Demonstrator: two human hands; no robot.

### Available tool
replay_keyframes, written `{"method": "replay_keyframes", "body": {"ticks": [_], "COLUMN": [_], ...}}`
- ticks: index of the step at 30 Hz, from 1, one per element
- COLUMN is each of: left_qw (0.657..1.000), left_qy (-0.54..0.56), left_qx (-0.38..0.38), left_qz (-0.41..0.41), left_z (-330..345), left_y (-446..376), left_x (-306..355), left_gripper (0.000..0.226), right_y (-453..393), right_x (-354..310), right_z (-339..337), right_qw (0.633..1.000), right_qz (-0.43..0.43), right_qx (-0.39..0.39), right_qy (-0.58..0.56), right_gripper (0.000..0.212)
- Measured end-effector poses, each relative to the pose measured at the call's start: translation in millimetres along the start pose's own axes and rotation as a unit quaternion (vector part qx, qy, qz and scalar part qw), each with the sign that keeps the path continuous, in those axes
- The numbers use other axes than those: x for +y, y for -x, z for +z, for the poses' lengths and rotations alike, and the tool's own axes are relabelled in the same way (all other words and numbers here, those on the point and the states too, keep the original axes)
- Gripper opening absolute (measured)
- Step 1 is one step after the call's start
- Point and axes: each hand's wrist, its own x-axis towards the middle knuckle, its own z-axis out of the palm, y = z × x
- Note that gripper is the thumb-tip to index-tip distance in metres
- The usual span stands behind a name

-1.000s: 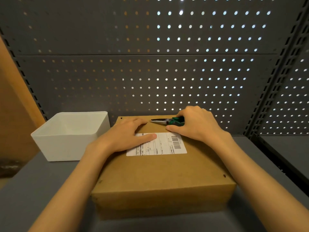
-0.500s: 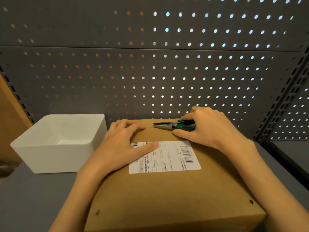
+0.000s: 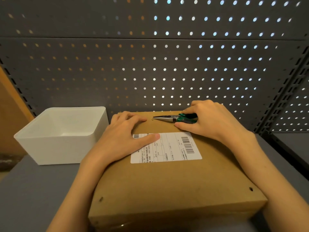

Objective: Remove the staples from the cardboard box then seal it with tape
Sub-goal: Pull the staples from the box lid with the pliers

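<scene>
Your view has dipped closer since a moment ago, so the cardboard box [image 3: 167, 178] fills more of the frame, but your hands have barely shifted. Your right hand [image 3: 212, 121] is curled tight around the green handles of the pliers [image 3: 173, 118], thumb pressed along the near side. The pliers lie low over the far edge of the box top, nose pointing left, tip right at a small staple [image 3: 152, 119]. Whether the nose has it pinched, you can't tell from here. Your left hand [image 3: 128, 138] lies flat and open on the box, palm down, fingers spread toward the staple, thumb resting across the corner of the white shipping label [image 3: 167, 148]. The box sits on the grey desk [image 3: 30, 190], with a white bin [image 3: 61, 139] just beside its left side and the perforated grey panel [image 3: 150, 64] behind.
</scene>
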Motion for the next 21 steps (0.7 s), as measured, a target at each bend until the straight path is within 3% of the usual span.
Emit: {"method": "replay_keyframes", "body": {"ticks": [21], "left_qw": [1.000], "left_qy": [-0.002], "left_qx": [0.007], "left_qz": [0.003], "left_z": [2.2], "left_y": [-1.5], "left_x": [-3.1], "left_gripper": [0.083], "right_y": [3.4], "right_x": [8.7], "right_z": [11.6], "right_qw": [0.999], "right_qz": [-0.014], "right_qx": [0.039], "right_qy": [-0.029], "right_gripper": [0.052]}}
